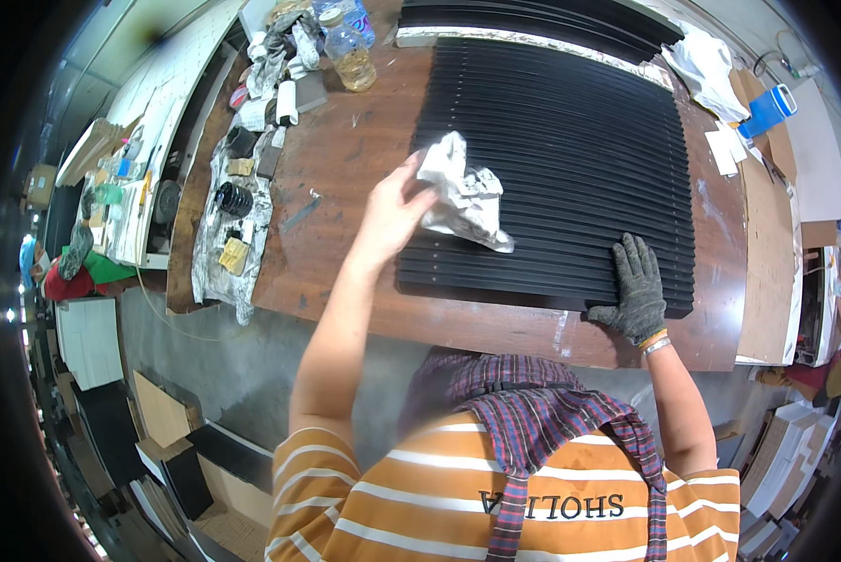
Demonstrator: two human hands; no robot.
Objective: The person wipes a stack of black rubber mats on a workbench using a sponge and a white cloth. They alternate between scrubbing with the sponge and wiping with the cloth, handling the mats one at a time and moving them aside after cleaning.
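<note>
A stack of long black slats or strips (551, 187) lies side by side on the brown wooden table in front of me. My left hand (399, 201), bare, pinches a crumpled white cloth with dark smudges (472, 201) at the left part of the black strips; the cloth hangs over their surface. On my right hand (638, 290) is a dark grey work glove. It rests flat, fingers stretched out, on the near right corner of the strips.
Left on the table (345, 140) lie a stained cloth (216, 229) with small blocks and a black coil, and a plastic bottle (350, 61) of yellowish liquid. A pale bar (533, 47) crosses the strips' far end. White cloth (701, 61) and a blue container (767, 110) sit far right.
</note>
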